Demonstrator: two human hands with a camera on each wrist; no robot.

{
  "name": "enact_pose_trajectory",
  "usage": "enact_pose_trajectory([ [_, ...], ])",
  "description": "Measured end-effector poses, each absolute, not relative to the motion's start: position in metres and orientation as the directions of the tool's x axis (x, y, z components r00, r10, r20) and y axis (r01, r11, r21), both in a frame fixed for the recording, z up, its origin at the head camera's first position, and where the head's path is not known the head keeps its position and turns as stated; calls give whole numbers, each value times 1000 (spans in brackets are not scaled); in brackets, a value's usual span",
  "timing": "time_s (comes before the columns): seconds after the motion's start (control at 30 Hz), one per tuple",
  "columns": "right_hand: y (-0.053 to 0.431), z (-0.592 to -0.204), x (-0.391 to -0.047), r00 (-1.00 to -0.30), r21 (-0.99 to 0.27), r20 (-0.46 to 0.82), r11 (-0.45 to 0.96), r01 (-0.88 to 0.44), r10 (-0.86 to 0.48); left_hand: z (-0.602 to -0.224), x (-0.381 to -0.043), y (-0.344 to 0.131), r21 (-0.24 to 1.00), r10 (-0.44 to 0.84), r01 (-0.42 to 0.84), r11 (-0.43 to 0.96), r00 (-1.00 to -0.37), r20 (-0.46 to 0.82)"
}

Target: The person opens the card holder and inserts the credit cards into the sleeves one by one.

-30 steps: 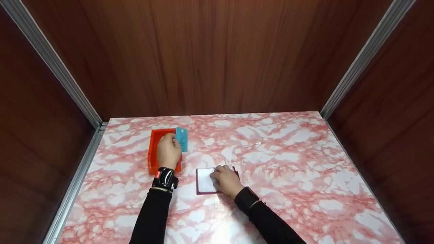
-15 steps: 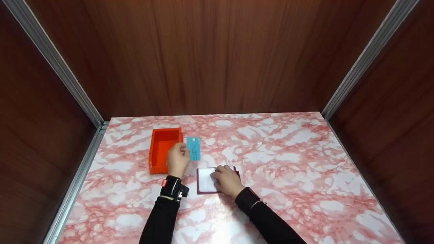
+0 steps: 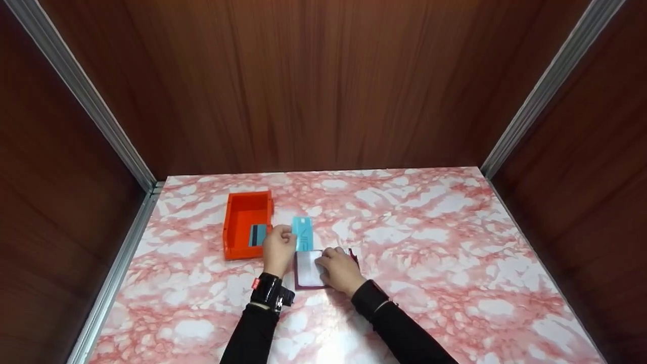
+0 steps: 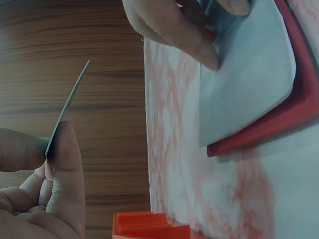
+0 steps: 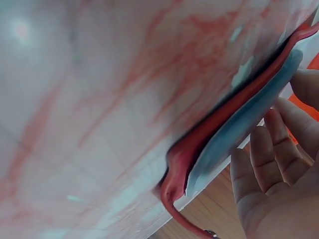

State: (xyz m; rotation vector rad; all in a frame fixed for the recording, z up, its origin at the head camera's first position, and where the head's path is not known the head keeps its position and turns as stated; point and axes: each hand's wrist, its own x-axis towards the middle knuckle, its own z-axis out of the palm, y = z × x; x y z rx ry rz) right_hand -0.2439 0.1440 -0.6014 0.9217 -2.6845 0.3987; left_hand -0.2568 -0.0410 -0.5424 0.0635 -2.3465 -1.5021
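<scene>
Between its thumb and index finger my left hand (image 3: 279, 253) pinches a light-blue card (image 3: 302, 233) printed "VIP", also seen edge-on as a thin card (image 4: 67, 107) in the left wrist view. The card's lower end reaches the far edge of a card holder (image 3: 307, 275), which lies open on the table with a dark-red cover (image 4: 266, 129) and whitish, translucent sleeves (image 4: 254, 84). My right hand (image 3: 341, 270) rests over the sleeves, its fingertips touching them; part of the holder is hidden under it.
An orange bin (image 3: 227, 222) stands left of the holder. Inside lies a blue-grey card (image 3: 260, 235) with a dark stripe. The pink-and-white marbled table (image 3: 429, 242) is bounded by brown wood-grain panels (image 3: 323, 91) and metal rails (image 3: 551, 76).
My left hand has carried the blue card from over the bin rightward and nearer, to the holder's far edge. The striped card in the bin has come into view. My right hand stays in place.
</scene>
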Motion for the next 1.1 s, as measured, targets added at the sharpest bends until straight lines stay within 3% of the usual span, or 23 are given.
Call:
enact_pose_trajectory([
  [0.7,147,-599,-244,-765,-162,312,762,-626,-563,-549,-244,-20,925,-210,126,359,-955,212],
  [1.1,163,-574,-249,-892,-583,363,681,-443,-269,-543,-244,-17,918,-184,167,360,-952,245],
])
